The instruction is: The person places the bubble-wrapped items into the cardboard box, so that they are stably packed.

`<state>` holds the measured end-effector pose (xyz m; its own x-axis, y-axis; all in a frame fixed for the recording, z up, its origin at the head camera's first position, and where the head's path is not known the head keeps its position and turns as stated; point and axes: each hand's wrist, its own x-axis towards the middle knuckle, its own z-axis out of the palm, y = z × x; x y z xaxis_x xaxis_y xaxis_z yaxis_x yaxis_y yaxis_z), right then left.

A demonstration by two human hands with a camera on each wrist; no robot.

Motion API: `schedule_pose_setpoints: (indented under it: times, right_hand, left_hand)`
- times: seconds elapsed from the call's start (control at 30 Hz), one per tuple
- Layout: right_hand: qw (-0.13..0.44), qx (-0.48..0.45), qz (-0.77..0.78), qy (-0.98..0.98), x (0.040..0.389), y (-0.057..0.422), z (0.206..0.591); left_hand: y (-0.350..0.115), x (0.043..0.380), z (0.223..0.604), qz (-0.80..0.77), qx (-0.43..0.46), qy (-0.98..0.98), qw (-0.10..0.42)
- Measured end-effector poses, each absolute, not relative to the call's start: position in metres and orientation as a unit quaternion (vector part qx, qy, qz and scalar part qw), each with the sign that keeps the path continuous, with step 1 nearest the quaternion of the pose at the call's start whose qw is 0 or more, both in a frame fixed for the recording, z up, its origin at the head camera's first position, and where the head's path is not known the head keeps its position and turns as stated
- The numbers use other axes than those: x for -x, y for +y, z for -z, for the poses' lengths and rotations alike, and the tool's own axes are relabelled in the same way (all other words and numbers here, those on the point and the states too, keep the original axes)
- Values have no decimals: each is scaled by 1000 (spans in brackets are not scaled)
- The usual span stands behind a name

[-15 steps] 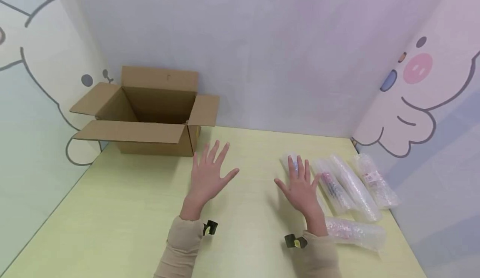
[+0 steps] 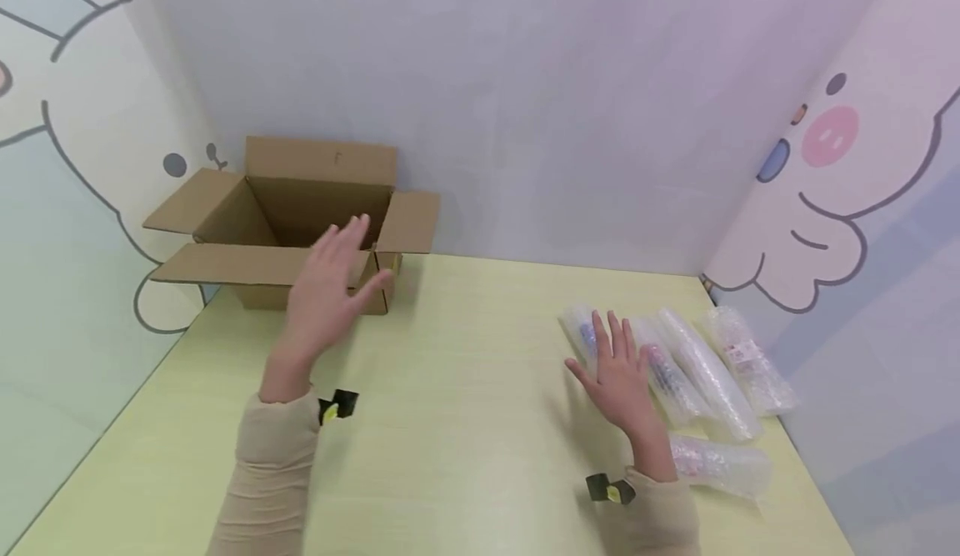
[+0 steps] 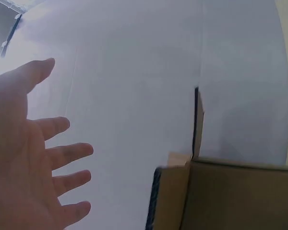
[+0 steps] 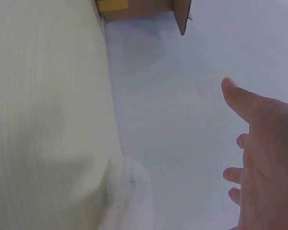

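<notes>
An open cardboard box (image 2: 255,266) stands at the back left of the table, its flaps spread outward. My left hand (image 2: 322,302) is raised in front of the box, fingers extended, covering part of its front flap in the head view; it holds nothing. The left wrist view shows that hand (image 3: 29,163) with its fingers spread, apart from the box (image 3: 240,196). On the right, my right hand (image 2: 618,381) hovers with straight fingers by several bubble-wrapped items. It partly hides a wrapped item with a blue patch (image 2: 581,331). Beside that lies one with reddish print (image 2: 667,373).
Farther right lie a long clear bubble-wrapped roll (image 2: 708,373) and a wrapped pack with a label (image 2: 750,356). Nearer the front, another wrapped item (image 2: 723,466) lies crosswise. The pale yellow table (image 2: 480,423) meets a back wall (image 2: 525,122) and printed side walls.
My left hand has moved left and forward to the front of the box. The right hand has shifted slightly right and down. The wrapped items stay where they were.
</notes>
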<state>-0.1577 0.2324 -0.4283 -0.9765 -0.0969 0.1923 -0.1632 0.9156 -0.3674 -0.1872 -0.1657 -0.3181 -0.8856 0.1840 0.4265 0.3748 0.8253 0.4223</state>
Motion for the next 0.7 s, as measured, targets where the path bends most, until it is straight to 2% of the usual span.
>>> schedule_pose_setpoints:
  times: [0.17,0.43,0.7]
  right_hand:
    - [99,-73,-207,-971,154,242,431]
    - [166,-102,-211,-958,148,257,434]
    - [152,-83,-204,-963,143,266,437]
  left_hand:
    - [-209,193,299,261,117,-944,163]
    - [-277,212,289,279,76,-953,91]
    - [-335,233,297,271,71,-958,66]
